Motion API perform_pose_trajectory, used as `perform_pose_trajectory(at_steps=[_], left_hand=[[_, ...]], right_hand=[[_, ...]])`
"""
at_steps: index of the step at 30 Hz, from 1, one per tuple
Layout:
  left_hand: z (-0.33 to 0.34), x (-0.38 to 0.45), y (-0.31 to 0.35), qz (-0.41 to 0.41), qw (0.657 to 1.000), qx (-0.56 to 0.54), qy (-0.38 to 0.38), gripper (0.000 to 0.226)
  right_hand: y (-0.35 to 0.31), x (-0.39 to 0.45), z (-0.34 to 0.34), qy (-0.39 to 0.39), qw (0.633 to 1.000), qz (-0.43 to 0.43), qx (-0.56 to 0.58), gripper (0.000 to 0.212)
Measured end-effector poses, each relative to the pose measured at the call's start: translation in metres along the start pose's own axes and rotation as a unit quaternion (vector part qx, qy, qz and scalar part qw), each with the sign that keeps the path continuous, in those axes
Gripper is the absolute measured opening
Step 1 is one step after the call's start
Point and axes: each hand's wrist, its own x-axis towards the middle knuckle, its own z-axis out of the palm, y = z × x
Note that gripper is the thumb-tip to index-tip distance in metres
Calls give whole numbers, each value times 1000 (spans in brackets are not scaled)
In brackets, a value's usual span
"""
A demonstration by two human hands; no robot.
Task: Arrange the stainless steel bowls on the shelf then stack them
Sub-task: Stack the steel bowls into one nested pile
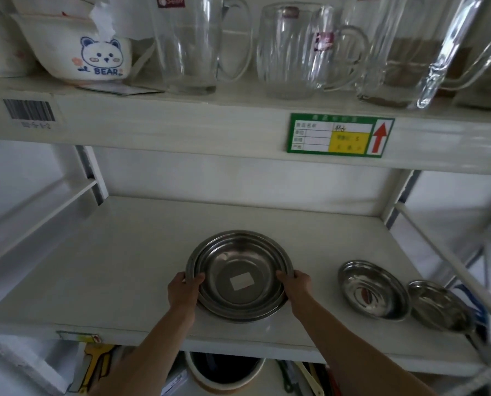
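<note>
A stack of nested stainless steel bowls point(238, 270) sits in the middle of the white shelf point(110, 267), with a white sticker in the top bowl's bottom. My left hand point(183, 291) grips the stack's left rim, thumb over the edge. On the opposite rim my right hand point(297, 282) holds on the same way. A medium steel bowl point(374, 290) rests on the shelf to the right. Beside it, close to the shelf's right end, lies a smaller steel bowl point(438, 305).
The shelf above carries glass mugs point(290, 52), a glass pitcher point(190, 44) and a white ceramic bear bowl point(81, 50). A green price label point(340, 135) hangs on its front edge. Below the bowl shelf are a round container point(224, 370) and utensils.
</note>
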Motion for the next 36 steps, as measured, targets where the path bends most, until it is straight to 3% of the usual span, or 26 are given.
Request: perform_pose_trajectory(at_steps=[11,16,21,26,31,36], left_hand=[[19,-9,-3,19,999,45,-1,24],[19,-12,7,25,995,99,7,42],[27,-21,26,84,986,132,60,42],[54,-35,39,169,973,138,82,49],[100,-78,60,207,976,66,-6,30],[162,-117,58,158,975,23,-154,5]], right_hand=[[12,3,-19,4,1000,3,-12,10],[11,7,-21,5,999,-5,-48,26],[3,5,-35,50,995,-39,-76,46],[-11,6,-58,117,985,-81,-100,50],[-21,8,-90,151,983,-97,-46,38],[-18,8,-133,188,978,-85,-6,26]])
